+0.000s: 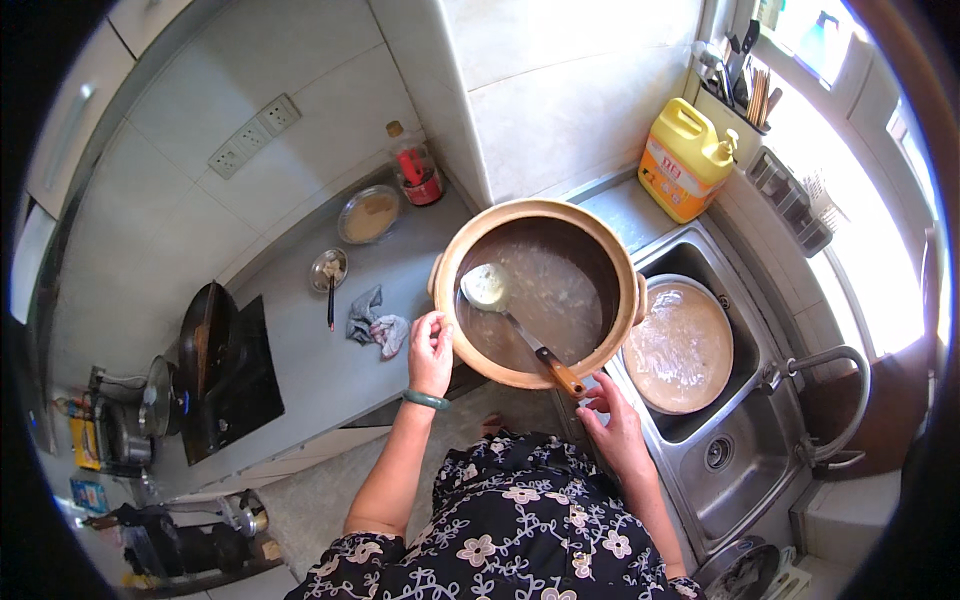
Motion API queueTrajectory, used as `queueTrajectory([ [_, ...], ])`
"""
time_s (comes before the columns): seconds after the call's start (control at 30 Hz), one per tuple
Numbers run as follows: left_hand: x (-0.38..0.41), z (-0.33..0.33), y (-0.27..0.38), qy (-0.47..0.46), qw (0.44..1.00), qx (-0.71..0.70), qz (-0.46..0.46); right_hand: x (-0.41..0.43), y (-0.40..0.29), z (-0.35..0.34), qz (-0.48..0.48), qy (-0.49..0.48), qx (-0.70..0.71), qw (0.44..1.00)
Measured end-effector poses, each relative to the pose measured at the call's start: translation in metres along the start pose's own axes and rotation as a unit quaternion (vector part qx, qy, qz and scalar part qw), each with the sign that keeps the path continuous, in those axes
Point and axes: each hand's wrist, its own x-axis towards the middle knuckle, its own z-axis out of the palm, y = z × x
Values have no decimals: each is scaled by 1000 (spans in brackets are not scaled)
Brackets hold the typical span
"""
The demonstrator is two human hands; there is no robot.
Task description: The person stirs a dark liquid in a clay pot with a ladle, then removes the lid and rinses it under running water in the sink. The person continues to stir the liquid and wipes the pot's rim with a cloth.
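A large tan clay pot (534, 381) stands before me, dark inside and holding a cloudy brownish liquid with pale bits. A metal ladle (525, 330) rests in it. The bowl lies at the left of the liquid, and its wooden handle leans over the near rim. My left hand (431, 352), a green bangle on its wrist, has its fingers curled at the pot's left rim; a firm grip cannot be made out. Just beyond the end of the ladle handle is my right hand (611, 416), fingers apart and holding nothing.
Right of the pot, a double steel sink (679, 442) holds a round basin (716, 390) of cloudy water. A yellow detergent jug (679, 161) stands behind. On the left counter are a crumpled cloth (367, 315), small bowl (321, 282), covered bowl (367, 214), bottle (422, 184) and wok (199, 330).
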Motion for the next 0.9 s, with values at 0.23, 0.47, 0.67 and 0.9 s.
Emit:
queueTrajectory([
  [0.23,66,-10,-58,-9,988,116,102,15,-26,50,-8,97,-90,991],
  [0.47,106,8,-66,-97,992,59,52,68,-40,80,100,195,348,911],
  [0.67,121,23,-106,-119,993,-15,21,96,-39,53,15,204,269,941],
  [0.9,110,25,-89,-99,995,-24,-4,86,-56,-1,-54,225,48,972],
])
